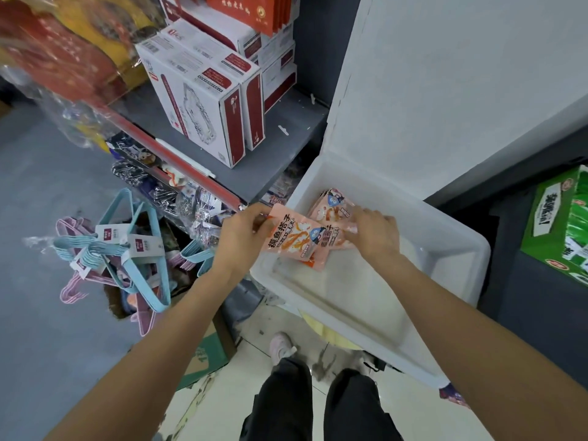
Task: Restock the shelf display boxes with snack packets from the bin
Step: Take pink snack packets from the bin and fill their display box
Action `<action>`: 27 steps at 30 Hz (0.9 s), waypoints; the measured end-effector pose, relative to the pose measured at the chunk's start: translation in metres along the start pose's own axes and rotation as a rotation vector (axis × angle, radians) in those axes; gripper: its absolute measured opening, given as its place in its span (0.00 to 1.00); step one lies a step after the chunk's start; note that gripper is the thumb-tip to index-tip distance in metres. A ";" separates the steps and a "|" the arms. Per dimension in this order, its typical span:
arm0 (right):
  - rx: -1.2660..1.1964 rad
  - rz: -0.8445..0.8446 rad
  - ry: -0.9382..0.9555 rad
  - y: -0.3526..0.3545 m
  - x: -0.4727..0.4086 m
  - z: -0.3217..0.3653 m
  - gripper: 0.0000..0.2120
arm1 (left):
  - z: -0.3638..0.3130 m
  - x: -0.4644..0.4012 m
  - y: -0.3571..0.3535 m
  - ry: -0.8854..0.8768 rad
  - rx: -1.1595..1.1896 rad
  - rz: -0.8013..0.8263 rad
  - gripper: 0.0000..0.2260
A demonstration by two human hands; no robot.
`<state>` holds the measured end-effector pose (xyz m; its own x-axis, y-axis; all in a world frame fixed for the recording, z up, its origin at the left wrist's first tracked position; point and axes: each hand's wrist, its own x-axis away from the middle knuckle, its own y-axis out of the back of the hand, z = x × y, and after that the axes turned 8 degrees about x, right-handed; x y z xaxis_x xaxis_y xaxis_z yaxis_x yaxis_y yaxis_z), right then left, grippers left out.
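Fingers of the left hand (243, 229) pinched the left edge of a pink packet (294, 240), holding it over the near-left rim of the white bin (451, 246). Just right of it, the right hand (377, 232) curled down onto more packets (332, 206) lying in the bin's far corner; whether it gripped them could not be told. Beyond the hands, white boxes (203, 100) stood on a grey shelf (280, 148). Left of the left hand lay blue and pink hangers (127, 249).

grey shelf (178, 122): white-and-maroon boxes (203, 100) stacked on it; floor (47, 218): hanger bundles (127, 253).
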<state>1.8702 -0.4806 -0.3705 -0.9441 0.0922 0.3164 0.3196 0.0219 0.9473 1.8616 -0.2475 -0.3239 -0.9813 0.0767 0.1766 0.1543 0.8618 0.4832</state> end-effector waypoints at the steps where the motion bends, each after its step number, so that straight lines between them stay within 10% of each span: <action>1: -0.025 0.013 -0.026 0.004 0.004 -0.006 0.11 | -0.004 0.000 0.000 0.000 0.009 0.003 0.04; 6: -0.563 0.008 -0.135 0.026 0.030 -0.034 0.10 | -0.032 -0.002 -0.004 -0.133 -0.042 0.062 0.05; 12: -0.858 -0.124 -0.011 0.078 0.082 -0.070 0.35 | -0.092 0.003 -0.036 -0.397 -0.125 0.175 0.13; 20: -0.722 -0.501 -0.144 0.114 0.150 -0.189 0.02 | -0.203 0.029 -0.117 -0.555 -0.100 0.271 0.10; 27: -0.755 -0.738 -0.270 0.127 0.237 -0.337 0.07 | -0.317 0.080 -0.222 -0.808 -0.017 0.289 0.10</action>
<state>1.6600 -0.7916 -0.1584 -0.8050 0.5246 -0.2771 -0.5374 -0.4469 0.7152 1.7855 -0.5919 -0.1450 -0.6829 0.6317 -0.3670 0.4064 0.7459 0.5277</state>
